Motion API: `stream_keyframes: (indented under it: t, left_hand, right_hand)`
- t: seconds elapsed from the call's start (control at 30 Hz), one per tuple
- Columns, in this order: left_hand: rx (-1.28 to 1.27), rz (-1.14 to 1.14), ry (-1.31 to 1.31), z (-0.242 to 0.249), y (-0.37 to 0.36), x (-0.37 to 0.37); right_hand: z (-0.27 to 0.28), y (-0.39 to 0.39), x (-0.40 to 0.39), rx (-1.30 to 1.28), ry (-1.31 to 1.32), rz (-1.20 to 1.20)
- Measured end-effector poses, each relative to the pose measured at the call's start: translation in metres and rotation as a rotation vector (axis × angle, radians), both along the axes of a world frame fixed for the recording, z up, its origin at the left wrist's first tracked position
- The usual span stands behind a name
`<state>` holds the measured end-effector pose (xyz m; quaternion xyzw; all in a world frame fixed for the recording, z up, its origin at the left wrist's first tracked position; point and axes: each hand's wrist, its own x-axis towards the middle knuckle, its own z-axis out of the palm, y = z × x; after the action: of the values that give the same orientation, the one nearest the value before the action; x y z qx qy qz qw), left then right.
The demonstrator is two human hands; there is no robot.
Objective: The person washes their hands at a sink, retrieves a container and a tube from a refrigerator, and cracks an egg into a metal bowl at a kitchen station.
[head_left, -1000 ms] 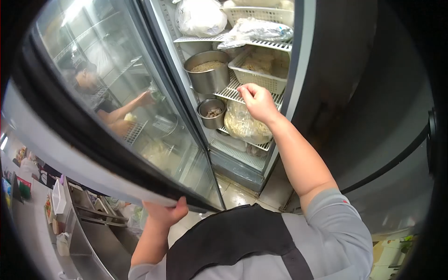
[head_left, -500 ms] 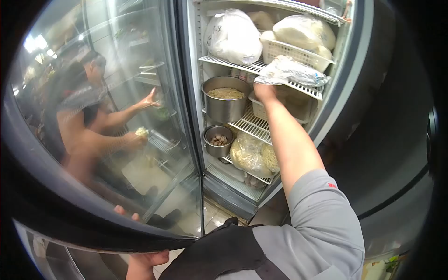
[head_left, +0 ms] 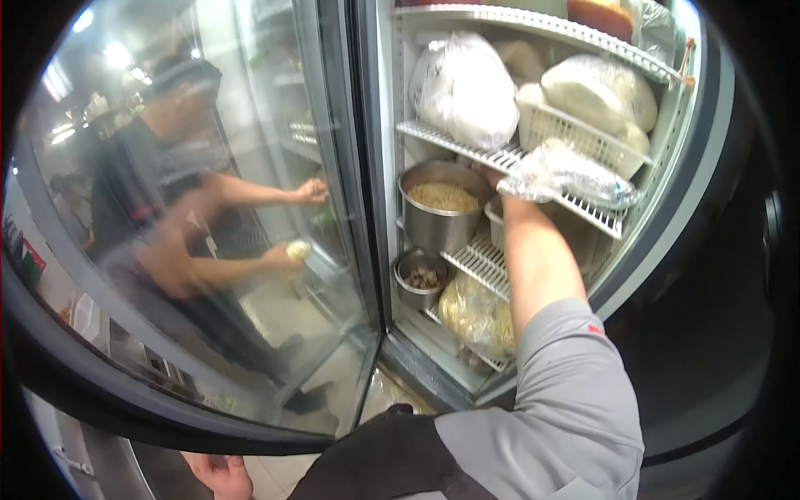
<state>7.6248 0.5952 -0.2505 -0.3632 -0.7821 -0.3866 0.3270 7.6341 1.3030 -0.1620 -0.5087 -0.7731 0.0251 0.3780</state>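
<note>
My right arm reaches into the fridge, and my right hand (head_left: pixel 508 187) is just below the upper wire shelf, beside a steel pot (head_left: pixel 437 221) of pale shredded food. A foil-and-plastic-wrapped package (head_left: pixel 567 177) on that shelf hides most of this hand, so its fingers and any hold do not show. A white plastic basket (head_left: pixel 495 223) stands close to the wrist. My left hand (head_left: pixel 221 475) is low by the bottom edge of the glass door (head_left: pixel 333 367), its fingers largely out of sight. In the glass, the reflected person's nearer hand shows a small pale item.
The upper shelf bears a white plastic bag (head_left: pixel 467 92) and a white basket (head_left: pixel 583 132) with bagged pale food. Lower are a small steel pot (head_left: pixel 417 287) of brownish pieces and a bag of yellowish food (head_left: pixel 475 312). The open door stands on the left.
The view has shifted, so the fridge appears further right. My right hand is deeper under the shelf, behind the wrapped package. My left hand's fingertips no longer show above the door's lower frame.
</note>
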Motion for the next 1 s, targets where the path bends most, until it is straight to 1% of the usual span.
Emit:
stream_keyframes:
  t: [0.03, 0.07, 0.1, 0.2, 0.27, 0.33, 0.4, 0.47, 0.53, 0.6, 0.67, 0.7, 0.73, 0.77, 0.8, 0.83, 0.87, 0.93, 0.97, 1.0]
  left_hand:
    - [-0.009, 0.03, 0.061, 0.024, 0.013, 0.008]
    - [-0.019, 0.062, 0.12, 0.038, 0.021, 0.011]
    - [0.102, 0.013, 0.099, 0.028, 0.021, 0.009]
    - [0.366, 0.213, 0.269, 0.031, 0.032, 0.021]
    - [0.342, -0.03, 0.414, 0.032, 0.034, 0.022]
    - [0.307, -0.276, 0.542, 0.033, 0.034, 0.026]
    - [-0.004, -0.549, 0.23, 0.068, 0.043, 0.041]
    - [0.019, -0.652, -0.042, 0.087, 0.076, 0.044]
    - [0.018, -0.743, -0.633, 0.096, 0.091, 0.053]
    - [-0.044, -0.848, -0.637, 0.093, 0.098, 0.046]
    - [-0.062, -0.905, -0.624, 0.091, 0.103, 0.042]
    - [-0.072, -0.898, -0.614, 0.091, 0.105, 0.04]
    - [-0.062, -0.885, -0.636, 0.089, 0.106, 0.037]
    - [-0.051, -0.872, -0.658, 0.086, 0.108, 0.034]
    - [-0.038, -0.859, -0.68, 0.081, 0.112, 0.031]
    - [-0.036, -0.856, -0.745, 0.074, 0.113, 0.028]
    - [-0.028, -0.828, -0.68, 0.071, 0.119, 0.027]
    - [-0.017, -0.769, -0.554, 0.069, 0.13, 0.028]
    - [-0.088, -0.75, -0.429, 0.075, 0.133, 0.027]
    - [-0.128, -0.775, -0.536, 0.074, 0.135, 0.028]
  right_hand:
    - [-0.002, 0.0, -0.001, -0.004, 0.028, -0.003]
    - [-0.004, 0.001, -0.001, -0.012, 0.052, -0.008]
    - [-0.005, 0.0, 0.001, -0.025, 0.082, -0.006]
    - [-0.01, -0.005, 0.013, -0.065, 0.208, -0.025]
    - [-0.01, -0.007, 0.017, -0.087, 0.363, -0.03]
    - [-0.008, -0.01, 0.02, -0.108, 0.584, -0.023]
    - [0.001, -0.018, 0.022, -0.149, 0.936, 0.039]
    - [0.013, -0.031, 0.027, -0.203, 1.342, 0.156]
    - [0.023, -0.051, 0.036, -0.241, 1.661, 0.296]
    - [0.014, -0.071, 0.047, -0.267, 1.847, 0.44]
    - [-0.009, -0.084, 0.057, -0.307, 1.908, 0.558]
    - [-0.022, -0.092, 0.062, -0.328, 1.934, 0.619]
    - [-0.023, -0.118, 0.074, -0.627, 1.903, 0.641]
    - [-0.029, -0.146, 0.078, -0.813, 1.917, 0.635]
    - [-0.031, -0.173, 0.088, -0.943, 1.691, 0.759]
    - [-0.033, -0.2, 0.091, -1.004, 1.603, 0.889]
    - [-0.038, -0.222, 0.093, -1.056, 1.441, 1.001]
    - [-0.028, -0.273, 0.099, -1.07, 1.161, 1.328]
    - [-0.019, -0.299, 0.1, -1.159, 1.128, 1.415]
    - [-0.01, -0.323, 0.1, -1.114, 1.045, 1.507]
